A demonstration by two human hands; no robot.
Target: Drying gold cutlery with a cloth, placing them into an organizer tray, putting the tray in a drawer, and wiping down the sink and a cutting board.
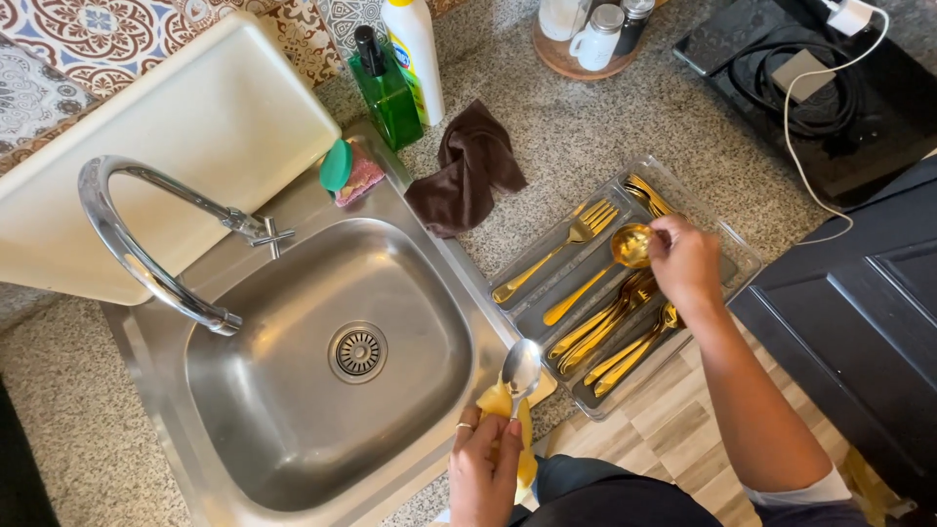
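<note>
A person stands at a granite counter, seen from above. The left hand (485,466) pinches a silver spoon (520,368) together with a yellow cloth (500,402), bowl pointing away, over the front rim of a steel sink (293,390). The right hand (686,260) reaches into a clear cutlery tray (742,263) just right of the sink, fingers closed on the bowl end of a gold ladle (595,278). Gold forks (561,249) lie beyond the ladle, gold spoons (615,337) nearer the body. A brown rag (467,166) sits farther back.
</note>
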